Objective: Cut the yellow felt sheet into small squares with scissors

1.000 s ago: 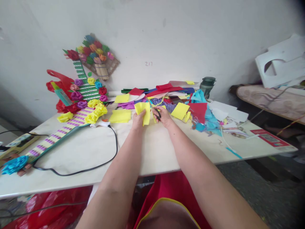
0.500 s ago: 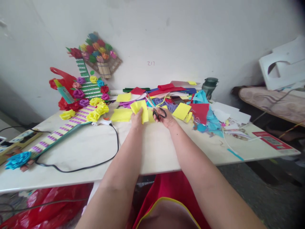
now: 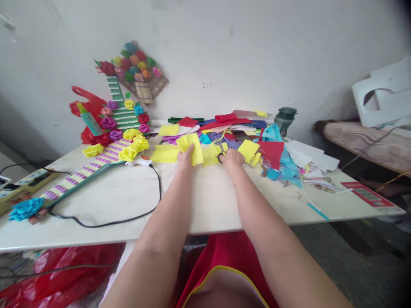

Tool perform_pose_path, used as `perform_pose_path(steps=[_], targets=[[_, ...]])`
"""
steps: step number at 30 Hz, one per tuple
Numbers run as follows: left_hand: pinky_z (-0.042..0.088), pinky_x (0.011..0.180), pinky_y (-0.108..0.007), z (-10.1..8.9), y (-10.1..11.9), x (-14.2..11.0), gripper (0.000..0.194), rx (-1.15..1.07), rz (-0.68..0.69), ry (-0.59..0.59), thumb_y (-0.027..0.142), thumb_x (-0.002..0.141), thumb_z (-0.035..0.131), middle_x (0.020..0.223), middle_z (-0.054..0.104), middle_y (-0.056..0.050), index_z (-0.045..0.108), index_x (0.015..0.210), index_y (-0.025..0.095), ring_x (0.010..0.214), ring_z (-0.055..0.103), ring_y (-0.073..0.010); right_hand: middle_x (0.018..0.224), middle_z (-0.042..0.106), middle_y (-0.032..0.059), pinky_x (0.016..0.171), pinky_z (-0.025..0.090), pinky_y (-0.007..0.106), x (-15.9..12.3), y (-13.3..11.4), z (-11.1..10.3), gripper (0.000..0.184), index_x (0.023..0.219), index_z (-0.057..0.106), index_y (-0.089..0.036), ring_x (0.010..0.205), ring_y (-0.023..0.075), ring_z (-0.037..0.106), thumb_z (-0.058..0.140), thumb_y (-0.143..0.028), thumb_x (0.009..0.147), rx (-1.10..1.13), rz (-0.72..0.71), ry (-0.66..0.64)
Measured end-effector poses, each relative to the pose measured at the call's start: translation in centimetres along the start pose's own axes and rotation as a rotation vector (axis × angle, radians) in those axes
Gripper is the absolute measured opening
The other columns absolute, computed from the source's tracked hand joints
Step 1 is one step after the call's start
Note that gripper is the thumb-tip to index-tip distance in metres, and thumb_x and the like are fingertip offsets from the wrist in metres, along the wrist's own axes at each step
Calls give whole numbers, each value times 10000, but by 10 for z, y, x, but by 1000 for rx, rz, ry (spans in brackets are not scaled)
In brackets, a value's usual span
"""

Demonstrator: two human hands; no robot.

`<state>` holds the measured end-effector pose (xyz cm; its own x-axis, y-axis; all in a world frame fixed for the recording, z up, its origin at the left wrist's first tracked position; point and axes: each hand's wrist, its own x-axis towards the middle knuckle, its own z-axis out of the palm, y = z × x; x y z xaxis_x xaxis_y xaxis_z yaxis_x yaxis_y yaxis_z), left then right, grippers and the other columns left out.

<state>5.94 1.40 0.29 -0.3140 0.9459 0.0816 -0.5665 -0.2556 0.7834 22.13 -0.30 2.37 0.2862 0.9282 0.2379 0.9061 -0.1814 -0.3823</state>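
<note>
My left hand [image 3: 185, 161] is closed on a folded piece of yellow crepe paper [image 3: 196, 150], thumb pressed on its face, held over the table's middle. To the right, my right hand [image 3: 233, 159] is lowered with its fingers around the black-handled scissors [image 3: 220, 158]. One handle loop shows beside the fingers; the rest is partly covered. The blades point away from me, over yellow paper lying on the table. More yellow paper [image 3: 163, 154] lies flat to the left of my left hand, and a yellow stack [image 3: 248, 150] rests just beyond my right hand.
A glue gun [image 3: 139, 163] with a black cord lies left, beside a guitar-shaped craft [image 3: 93, 169] with paper flowers. Coloured paper sheets [image 3: 224, 122] are piled at the back. Blue scraps [image 3: 285, 167] and a dark bottle [image 3: 285, 121] are on the right.
My right hand has turned palm down and lowered the scissors toward the table. The blades have moved away from the held paper to the right. My left hand keeps its hold.
</note>
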Motion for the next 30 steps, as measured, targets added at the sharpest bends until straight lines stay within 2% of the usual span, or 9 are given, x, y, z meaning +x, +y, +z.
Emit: perform_pose_path(steps=[7, 11, 13, 16, 19, 21, 23, 27, 30], targets=[[505, 794, -368, 3, 0, -4, 445, -36, -29, -59, 273, 565, 759, 941, 661, -119, 600, 953, 126, 915, 626, -239, 996, 621, 179, 749, 461, 383, 6, 8, 4, 382, 980, 664, -132, 961, 293, 580, 626, -357, 673, -36, 34, -50], [504, 790, -372, 4, 1, -6, 447, -27, -38, -85, 285, 552, 765, 872, 670, -107, 605, 940, 135, 889, 633, -240, 1103, 562, 179, 777, 449, 390, 3, 7, 2, 343, 987, 658, -121, 1086, 317, 483, 608, -281, 688, -87, -13, 20], [506, 785, -373, 5, 2, -8, 440, -30, -40, -100, 291, 549, 768, 858, 672, -103, 611, 931, 140, 886, 633, -243, 1124, 547, 173, 787, 437, 390, 1, 4, -1, 293, 967, 660, -133, 1116, 316, 453, 562, -294, 742, -52, -45, 77], [509, 779, -379, 5, 2, -10, 429, -34, -51, -111, 287, 538, 777, 861, 672, -99, 620, 908, 137, 869, 636, -248, 1010, 604, 132, 766, 430, 349, -3, -3, -3, 323, 877, 663, -177, 1008, 258, 532, 441, -410, 837, 157, -102, 76], [514, 766, -388, 6, 0, -11, 407, -14, -54, -129, 298, 535, 780, 859, 671, -94, 629, 874, 132, 822, 644, -247, 788, 635, 65, 641, 436, 265, -8, -12, 2, 476, 767, 631, -194, 758, 170, 594, 349, -571, 835, 538, -171, -66], [519, 754, -394, 7, -3, -11, 400, -1, -52, -174, 319, 548, 772, 839, 669, -91, 629, 871, 132, 800, 646, -246, 694, 616, 26, 539, 418, 226, -12, -19, 9, 514, 746, 601, -194, 600, 127, 569, 327, -624, 811, 802, -190, -179], [521, 746, -399, 8, -5, -12, 395, 11, -52, -216, 333, 562, 764, 816, 668, -89, 627, 875, 134, 788, 646, -245, 591, 556, -3, 479, 390, 207, -15, -24, 16, 502, 662, 555, -189, 528, 112, 525, 357, -632, 790, 923, -208, -225], [521, 736, -403, 12, -5, -17, 392, 51, -74, -221, 331, 552, 769, 795, 668, -97, 623, 853, 127, 759, 646, -243, 481, 411, -37, 483, 346, 204, -14, -27, 25, 417, 544, 453, -199, 524, 116, 449, 443, -539, 786, 847, -263, -85], [519, 735, -399, 14, -4, -19, 399, 64, -108, -216, 318, 523, 782, 801, 670, -96, 623, 832, 122, 760, 648, -247, 509, 427, -29, 518, 317, 217, -13, -27, 27, 342, 548, 471, -199, 565, 128, 435, 474, -432, 799, 656, -278, 15]])
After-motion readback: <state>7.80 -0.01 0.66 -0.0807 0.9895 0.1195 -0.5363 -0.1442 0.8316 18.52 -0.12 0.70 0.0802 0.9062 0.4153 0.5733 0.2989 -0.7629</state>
